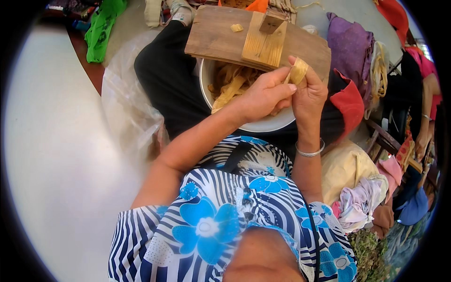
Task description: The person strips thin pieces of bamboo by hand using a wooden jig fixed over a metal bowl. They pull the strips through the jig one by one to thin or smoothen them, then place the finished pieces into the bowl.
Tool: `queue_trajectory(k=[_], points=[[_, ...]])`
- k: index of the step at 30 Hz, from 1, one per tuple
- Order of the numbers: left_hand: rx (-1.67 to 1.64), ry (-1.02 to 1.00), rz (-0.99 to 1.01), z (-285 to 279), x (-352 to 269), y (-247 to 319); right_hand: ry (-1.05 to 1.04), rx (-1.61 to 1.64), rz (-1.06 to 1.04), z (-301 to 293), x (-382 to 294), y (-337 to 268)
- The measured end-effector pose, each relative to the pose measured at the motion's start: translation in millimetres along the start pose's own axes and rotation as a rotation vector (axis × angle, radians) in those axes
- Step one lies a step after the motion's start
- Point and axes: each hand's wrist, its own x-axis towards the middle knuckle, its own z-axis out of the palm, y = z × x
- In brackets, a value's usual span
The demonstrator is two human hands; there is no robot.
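A flat, yellowish strip (298, 71), perhaps plant fibre, is looped at the fingers of my right hand (310, 93), whose palm faces me. My left hand (267, 91) reaches across and pinches the strip's lower part between thumb and fingers. Both hands are close together above the near right rim of a white basin (266, 127) between my legs. More yellow-brown strips (232, 88) lie inside it, one hanging over the near left rim. Across the far side of the basin rests a wooden board (218, 33) with a paler plank (262, 46) and an upright wooden block (273, 21).
A small yellowish piece (237, 28) lies on the board. Clear plastic sheeting (130, 95) is at my left, near a green plastic bag (105, 30). Purple cloth (350, 53), red cloth (348, 98) and a beige bundle (347, 169) crowd my right, where another person's arm (428, 102) shows.
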Motion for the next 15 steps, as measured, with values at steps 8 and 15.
queue_trajectory(k=[8, 15], points=[[0.073, 0.078, -0.124, -25.7, 4.8, -17.5, 0.007, -0.42, -0.149, -3.2, -2.6, 17.5], [1.411, 0.32, 0.482, -37.9, -6.1, -32.7, -0.122, -0.211, 0.068, -4.3, -19.0, 28.7]])
